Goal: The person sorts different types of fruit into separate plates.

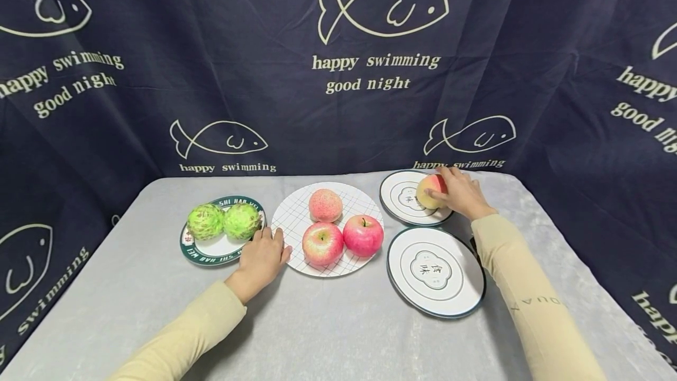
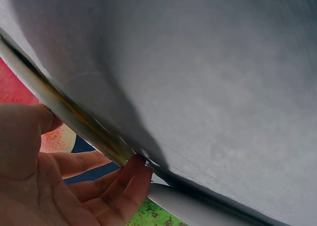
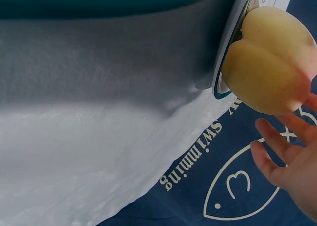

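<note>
My right hand holds a yellow and red peach between thumb and fingers, over the back right plate. In the right wrist view, the peach sits against that plate's rim, partly hiding the fingertips. My left hand rests with loosely bent fingers in the gap between the green-rimmed oval plate and the round checkered plate. Its fingertips are at the plate edges in the left wrist view, where the hand grips nothing visible.
Two green, bumpy custard-apple-like fruits lie on the oval plate. The checkered plate bears a pink peach and two red apples. A white dark-rimmed plate stands at front right. A dark fish-print curtain hangs behind the table.
</note>
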Demonstrator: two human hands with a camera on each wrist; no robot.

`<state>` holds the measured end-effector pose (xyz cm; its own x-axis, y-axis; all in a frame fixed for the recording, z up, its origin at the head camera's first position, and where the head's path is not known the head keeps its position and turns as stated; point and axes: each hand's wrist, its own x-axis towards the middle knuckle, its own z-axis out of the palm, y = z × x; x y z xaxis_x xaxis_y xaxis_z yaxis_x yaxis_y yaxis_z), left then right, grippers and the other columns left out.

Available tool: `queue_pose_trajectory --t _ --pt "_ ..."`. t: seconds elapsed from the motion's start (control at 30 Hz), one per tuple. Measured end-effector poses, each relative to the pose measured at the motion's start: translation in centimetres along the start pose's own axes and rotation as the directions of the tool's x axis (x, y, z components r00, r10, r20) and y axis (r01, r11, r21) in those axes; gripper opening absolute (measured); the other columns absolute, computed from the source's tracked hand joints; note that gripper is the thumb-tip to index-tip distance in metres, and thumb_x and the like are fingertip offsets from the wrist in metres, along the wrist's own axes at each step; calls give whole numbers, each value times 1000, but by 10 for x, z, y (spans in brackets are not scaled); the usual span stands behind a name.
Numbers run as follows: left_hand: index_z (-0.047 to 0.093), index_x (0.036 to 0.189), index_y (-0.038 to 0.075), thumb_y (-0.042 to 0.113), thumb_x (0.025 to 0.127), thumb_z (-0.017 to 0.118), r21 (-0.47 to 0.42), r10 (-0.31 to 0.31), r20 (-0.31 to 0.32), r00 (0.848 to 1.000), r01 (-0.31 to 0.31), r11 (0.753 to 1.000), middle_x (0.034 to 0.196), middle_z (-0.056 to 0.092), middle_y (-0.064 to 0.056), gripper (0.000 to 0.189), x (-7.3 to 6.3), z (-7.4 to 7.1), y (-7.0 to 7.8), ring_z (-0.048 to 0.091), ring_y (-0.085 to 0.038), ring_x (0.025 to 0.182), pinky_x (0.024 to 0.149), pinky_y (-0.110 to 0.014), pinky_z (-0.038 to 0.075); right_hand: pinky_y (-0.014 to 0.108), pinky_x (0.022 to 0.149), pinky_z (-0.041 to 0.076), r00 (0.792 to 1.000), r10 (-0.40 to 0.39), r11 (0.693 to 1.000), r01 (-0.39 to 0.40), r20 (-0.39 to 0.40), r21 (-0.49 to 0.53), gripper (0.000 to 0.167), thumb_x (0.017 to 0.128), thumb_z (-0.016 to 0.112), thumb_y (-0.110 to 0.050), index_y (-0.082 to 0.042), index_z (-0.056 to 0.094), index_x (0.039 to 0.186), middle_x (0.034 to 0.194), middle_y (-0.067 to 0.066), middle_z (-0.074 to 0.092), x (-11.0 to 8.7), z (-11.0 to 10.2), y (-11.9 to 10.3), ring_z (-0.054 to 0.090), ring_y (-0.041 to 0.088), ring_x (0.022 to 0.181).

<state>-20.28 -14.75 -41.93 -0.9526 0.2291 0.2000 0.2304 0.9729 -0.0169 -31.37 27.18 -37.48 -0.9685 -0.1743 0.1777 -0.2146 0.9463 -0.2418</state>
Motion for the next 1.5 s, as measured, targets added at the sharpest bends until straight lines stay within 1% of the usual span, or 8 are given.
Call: queue_pose_trajectory --t 0.23,0.47,0.67,0.8,0.97,1.17,1.27,1.5 --pt "56 116 -4 33 87 56 0 3 -6 1000 -3 1000 99 56 -22 47 0 -1 0 54 -34 91 66 -44 50 62 85 31 996 -56 997 53 -66 -52 61 85 59 -39 -4 41 131 129 24 42 1 -3 -5 40 48 111" --pt "56 115 -4 33 87 56 1 -2 -8 1000 2 1000 99 56 -22 46 0 -1 0 54 -34 91 66 -44 50 60 85 32 990 -111 991 104 -87 -79 57 86 58 -39 -5 43 129 125 22 45 1 -5 -16 42 45 110" --pt "55 117 -4 34 88 55 9 -2 14 1000 2 1000 102 56 -22 48 0 -1 0 53 -34 94 67 -44 50 57 83 34 983 -152 985 143 -99 -95 57 85 59 -38 -6 43 130 124 21 47 2 -5 -27 45 42 107" --pt "54 118 -4 34 88 54 9 -4 28 1000 4 1000 104 56 -22 48 0 0 0 53 -35 95 68 -44 50 57 83 34 979 -180 980 171 -94 -102 58 86 58 -38 -6 42 131 125 20 47 3 -4 -34 44 42 109" --pt "55 117 -4 34 88 55 3 -5 17 1000 5 1000 102 56 -22 48 0 0 0 53 -35 94 67 -44 50 57 84 34 973 -213 974 203 -90 -105 57 86 56 -39 -5 44 130 126 20 48 3 -1 -43 43 43 114" --pt "55 116 -4 33 88 56 0 -1 1 1000 1 1000 100 56 -22 47 -1 -1 0 54 -35 92 66 -44 50 57 88 34 976 -211 972 204 -56 -114 54 86 56 -40 -8 46 129 130 20 47 3 1 -56 42 42 119" --pt "56 115 -5 33 87 56 -3 3 -11 1000 -3 1000 98 56 -22 47 -1 -2 1 54 -34 91 64 -44 50 57 89 34 975 -218 971 213 -39 -110 54 86 57 -40 -8 47 129 129 18 48 3 3 -63 43 40 119" --pt "56 115 -5 32 87 56 -2 5 -19 1000 -5 1000 98 57 -22 46 -1 -2 1 54 -34 90 64 -44 50 56 89 35 957 -290 954 286 -25 -91 52 87 56 -38 -5 49 126 123 14 52 5 9 -78 46 37 114"
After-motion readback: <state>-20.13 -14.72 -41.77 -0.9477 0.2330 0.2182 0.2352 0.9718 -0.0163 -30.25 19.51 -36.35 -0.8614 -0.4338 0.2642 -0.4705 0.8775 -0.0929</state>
